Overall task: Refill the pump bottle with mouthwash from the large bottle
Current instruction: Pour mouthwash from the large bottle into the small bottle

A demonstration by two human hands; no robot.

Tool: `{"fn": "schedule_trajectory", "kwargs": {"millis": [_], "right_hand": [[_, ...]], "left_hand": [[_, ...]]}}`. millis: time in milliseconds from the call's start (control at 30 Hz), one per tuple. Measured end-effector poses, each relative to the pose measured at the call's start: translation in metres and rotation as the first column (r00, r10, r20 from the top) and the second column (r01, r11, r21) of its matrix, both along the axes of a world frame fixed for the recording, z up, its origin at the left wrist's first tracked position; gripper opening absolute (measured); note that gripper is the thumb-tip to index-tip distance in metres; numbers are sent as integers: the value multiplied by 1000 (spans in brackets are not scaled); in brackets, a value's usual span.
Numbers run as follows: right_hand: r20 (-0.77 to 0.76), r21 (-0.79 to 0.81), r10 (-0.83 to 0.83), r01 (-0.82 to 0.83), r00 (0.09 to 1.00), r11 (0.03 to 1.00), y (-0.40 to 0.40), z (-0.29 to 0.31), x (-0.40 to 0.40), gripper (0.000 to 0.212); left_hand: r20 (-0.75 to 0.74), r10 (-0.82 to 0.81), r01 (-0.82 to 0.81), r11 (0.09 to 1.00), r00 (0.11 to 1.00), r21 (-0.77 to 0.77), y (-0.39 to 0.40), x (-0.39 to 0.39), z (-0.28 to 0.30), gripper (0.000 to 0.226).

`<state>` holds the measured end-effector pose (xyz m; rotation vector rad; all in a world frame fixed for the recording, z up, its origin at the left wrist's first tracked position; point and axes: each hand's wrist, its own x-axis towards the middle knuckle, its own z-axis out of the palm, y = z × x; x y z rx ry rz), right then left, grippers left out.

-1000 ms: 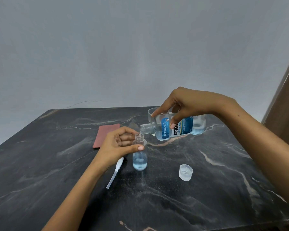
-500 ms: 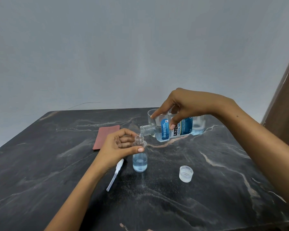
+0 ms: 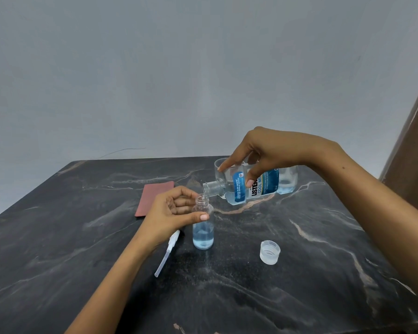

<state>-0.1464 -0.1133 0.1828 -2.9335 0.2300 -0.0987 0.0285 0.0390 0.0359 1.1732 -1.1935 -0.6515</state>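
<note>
- Little has shifted since a second ago: the large mouthwash bottle (image 3: pixel 253 184) is still tipped on its side over the small one, and the blue level in the small bottle looks, if anything, only a touch higher.
- That small pump bottle (image 3: pixel 203 227) stands upright on the dark marble table (image 3: pixel 323 273), near its middle, with its neck open and blue liquid filling roughly the lower third to half of it.
- Her, or his, left hand (image 3: pixel 171 213) curls round the upper part of the pump bottle, thumb across the front and fingers behind, steadying it.
- Right above and just to the right, the mouth of the large bottle sits almost touching the small neck; a thin clear trickle seems to be passing between them (hard to be sure, it is so fine).
- From above, the right hand (image 3: pixel 270 153) grips the large bottle, forefinger stretched along its shoulder and thumb pressed on the blue label.
- The pump head with its long dip tube (image 3: pixel 167 251) lies on the table just left of the small bottle, partly under the left wrist.
- Further right lies the large bottle's clear cap (image 3: pixel 270 252), open side up, and behind the left hand a flat reddish-brown piece (image 3: pixel 153 197), perhaps a cloth or a card.
- By my reckoning the job is about midway: both tops are off and pouring is under way; left are topping up, refitting the pump and capping the large bottle.
</note>
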Motion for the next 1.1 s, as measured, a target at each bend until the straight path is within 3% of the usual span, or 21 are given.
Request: {"fn": "schedule_trajectory", "kwargs": {"millis": [1100], "right_hand": [[-24, -61, -2, 1, 1000, 998, 6, 3, 1, 51]], "left_hand": [[94, 64, -62, 998, 993, -31, -2, 3, -3, 43]]}}
